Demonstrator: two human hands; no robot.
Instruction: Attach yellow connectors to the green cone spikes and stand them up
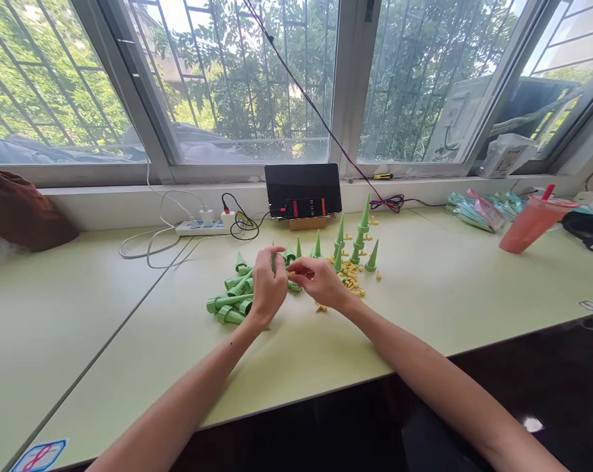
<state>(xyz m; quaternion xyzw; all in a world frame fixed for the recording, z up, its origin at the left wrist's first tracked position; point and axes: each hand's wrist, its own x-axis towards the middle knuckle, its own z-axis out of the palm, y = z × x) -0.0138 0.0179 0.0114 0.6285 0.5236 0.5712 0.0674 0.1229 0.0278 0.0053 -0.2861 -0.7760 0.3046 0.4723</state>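
My left hand (268, 286) is closed round a green plastic spike (273, 263), mostly hidden by the fingers. Close against it, my right hand (323, 282) pinches a small yellow plastic piece (291, 273) at the spike's side; whether the two parts touch I cannot tell. Loose green spikes with wide collars (226, 303) lie heaped to the left of my left hand. Beyond my right hand, several green spikes (363, 226) stand upright, some stacked, with yellow pieces sticking out of their sides. Small yellow pieces (351, 270) are scattered among them, and one cross-shaped yellow piece (321, 307) lies nearer.
Behind the spikes, a phone (306, 208) leans on a dark tablet (302, 180). A power strip (205, 227) with cables lies left of it. A red drink cup (535, 223) and plastic packets (473, 208) are at right. A brown bag (23, 210) sits far left.
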